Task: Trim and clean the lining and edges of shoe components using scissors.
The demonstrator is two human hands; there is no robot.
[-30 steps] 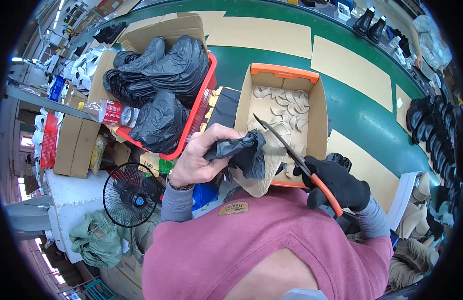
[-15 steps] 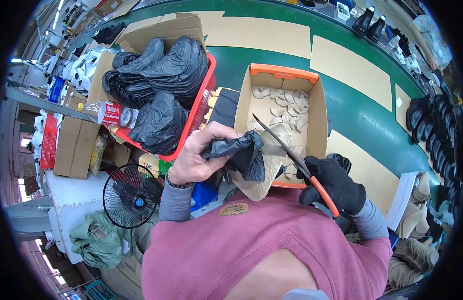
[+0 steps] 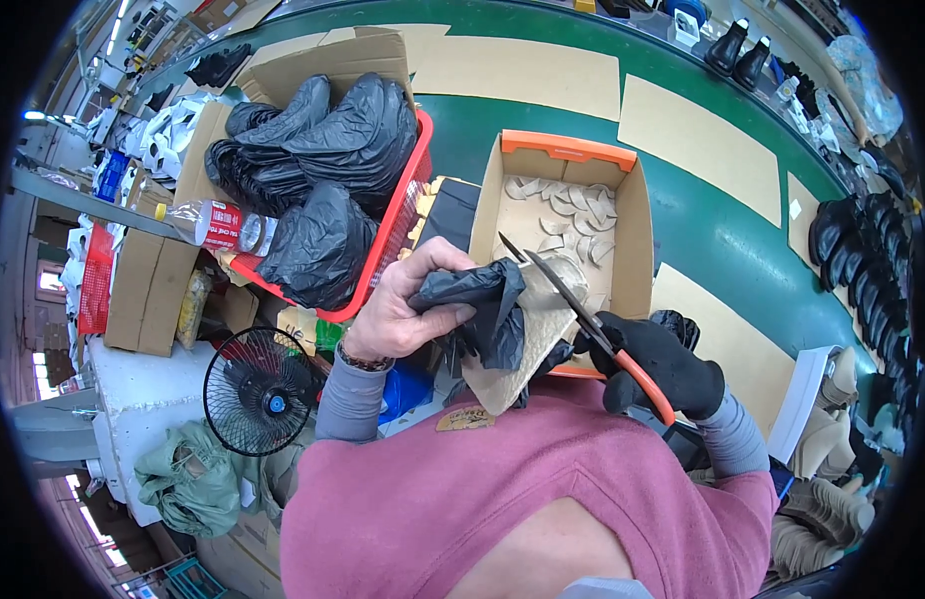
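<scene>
My left hand (image 3: 407, 304), bare, pinches a crumpled sheet of black plastic (image 3: 494, 314) folded back over a curved beige piece (image 3: 527, 361), which looks like a shoe part. My right hand (image 3: 672, 364) wears a black glove and grips scissors (image 3: 586, 321) with an orange handle. Their blades are parted a little and lie across the upper end of the beige piece, pointing up and to the left. Behind both hands stands an open cardboard box (image 3: 637, 225) with an orange edge. Crescent-shaped beige offcuts (image 3: 582, 207) lie scattered inside it.
To the left, a red basket (image 3: 422, 160) holds stacked black plastic-wrapped pieces (image 3: 352, 130) and a plastic bottle (image 3: 221, 226). A black fan (image 3: 261, 391) stands nearer. Cardboard sheets (image 3: 702, 145) lie on the green table (image 3: 717, 250); rows of black shoe parts (image 3: 862, 260) line the right side.
The scissors have shifted slightly left and down, and both blade tips now show apart. The beige piece has turned a little in my left hand.
</scene>
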